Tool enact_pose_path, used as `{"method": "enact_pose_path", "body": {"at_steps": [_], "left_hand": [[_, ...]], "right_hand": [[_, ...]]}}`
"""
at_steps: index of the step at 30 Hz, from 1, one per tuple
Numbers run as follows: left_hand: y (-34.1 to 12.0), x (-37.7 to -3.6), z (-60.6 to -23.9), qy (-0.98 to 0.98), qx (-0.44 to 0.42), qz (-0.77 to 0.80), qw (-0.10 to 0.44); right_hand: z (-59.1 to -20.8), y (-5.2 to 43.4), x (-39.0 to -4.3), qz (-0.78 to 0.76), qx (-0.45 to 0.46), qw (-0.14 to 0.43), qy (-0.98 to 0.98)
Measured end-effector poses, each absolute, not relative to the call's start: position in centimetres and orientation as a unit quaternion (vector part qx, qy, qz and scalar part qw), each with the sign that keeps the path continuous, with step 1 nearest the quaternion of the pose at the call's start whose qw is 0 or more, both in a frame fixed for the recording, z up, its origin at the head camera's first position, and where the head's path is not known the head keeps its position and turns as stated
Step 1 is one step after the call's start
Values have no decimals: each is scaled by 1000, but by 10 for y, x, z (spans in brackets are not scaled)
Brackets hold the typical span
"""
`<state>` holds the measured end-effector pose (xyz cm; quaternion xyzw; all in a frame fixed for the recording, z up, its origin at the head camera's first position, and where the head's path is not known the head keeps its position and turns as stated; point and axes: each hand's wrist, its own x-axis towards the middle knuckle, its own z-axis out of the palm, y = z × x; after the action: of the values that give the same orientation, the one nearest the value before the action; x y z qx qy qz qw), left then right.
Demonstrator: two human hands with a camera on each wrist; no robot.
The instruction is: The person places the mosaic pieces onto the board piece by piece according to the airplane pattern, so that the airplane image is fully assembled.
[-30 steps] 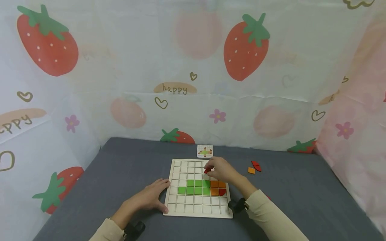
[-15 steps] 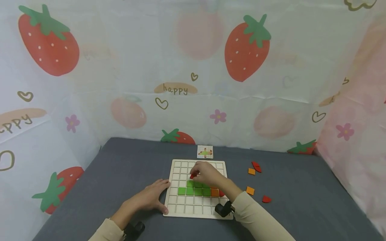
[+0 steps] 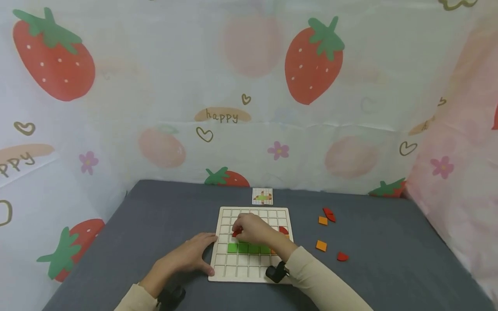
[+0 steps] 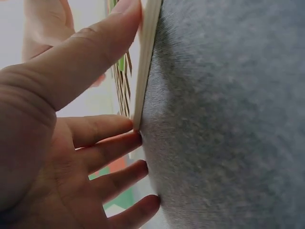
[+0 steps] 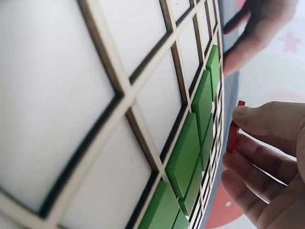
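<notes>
The right hand (image 3: pixel 253 230) pinches a red piece (image 5: pixel 234 128) between thumb and curled fingers, holding it just above the grid board (image 3: pixel 225 263), over the cells at the left end of the green tiles (image 3: pixel 249 248). The left hand (image 3: pixel 190 255) lies flat on the grey counter (image 3: pixel 155 224), fingers straight; its grip holds nothing, and its fingertips (image 4: pixel 131 124) touch the board's left edge. A second red piece (image 3: pixel 283 230) sits in a cell near the board's right side. Loose orange pieces (image 3: pixel 321 245) and red pieces (image 3: pixel 342 257) lie on the counter, right of the board. A pattern card (image 3: pixel 262 196) lies beyond the far edge.
</notes>
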<state>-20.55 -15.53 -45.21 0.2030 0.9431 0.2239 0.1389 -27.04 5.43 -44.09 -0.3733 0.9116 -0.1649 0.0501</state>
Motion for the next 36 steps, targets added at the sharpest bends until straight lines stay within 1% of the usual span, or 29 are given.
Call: {"method": "enact_pose_path", "body": {"at_steps": [12,18,36], "left_hand": [[-156,-207,-455,945,200,220,137],[-157,-209,-456,946,196,214,145],[-157,-207,-456,945,194,219,147]], "right_hand": [[-444,45,-269,-135,-388,42,911],[-447,42,-269,-126,-399,37,907],[-446,42,-266,-129,-403,42,905]]}}
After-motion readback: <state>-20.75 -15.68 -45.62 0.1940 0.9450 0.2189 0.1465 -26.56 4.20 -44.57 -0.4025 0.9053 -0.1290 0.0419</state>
